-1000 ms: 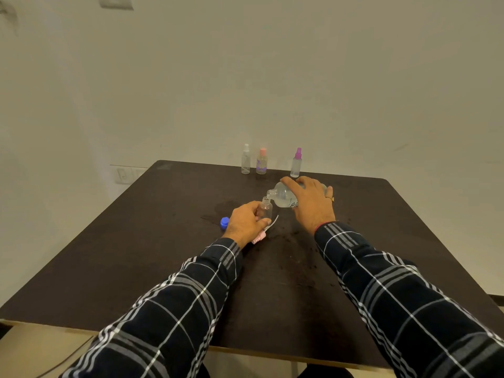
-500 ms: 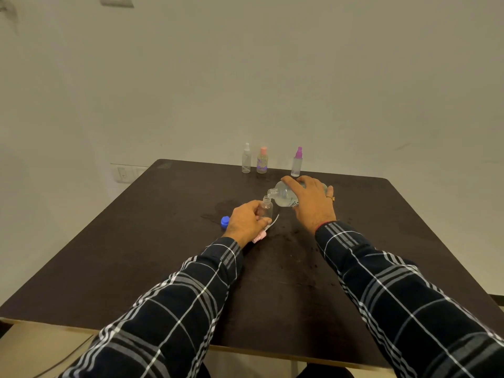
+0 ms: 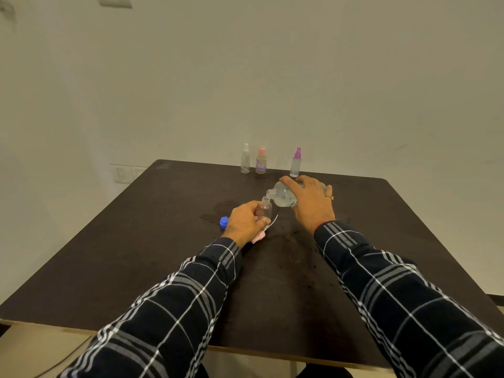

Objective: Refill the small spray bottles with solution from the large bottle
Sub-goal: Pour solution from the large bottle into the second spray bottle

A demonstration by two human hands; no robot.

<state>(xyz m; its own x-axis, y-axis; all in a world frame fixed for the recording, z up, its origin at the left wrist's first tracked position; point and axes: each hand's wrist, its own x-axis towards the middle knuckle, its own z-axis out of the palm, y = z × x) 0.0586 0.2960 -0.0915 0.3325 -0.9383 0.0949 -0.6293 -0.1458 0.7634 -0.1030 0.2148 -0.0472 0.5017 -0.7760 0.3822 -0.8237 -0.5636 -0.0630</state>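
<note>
Left hand [image 3: 244, 223] grips small bottle [image 3: 265, 210] just right of blue cap [image 3: 224, 222]. Right hand [image 3: 311, 203] grips large bottle [image 3: 282, 196], farther right, tipped over its neck. Unchanged from a second ago, so the pour is likely ongoing.

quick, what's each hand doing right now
Left hand: holding the small bottle upright on the table.
Right hand: gripping the large bottle, tipped toward the small one.

table [image 3: 152, 241] – dark matt wood | large bottle [image 3: 283, 196] – clear glossy plastic | sleeves [image 3: 174, 309] – woven plaid cloth
</note>
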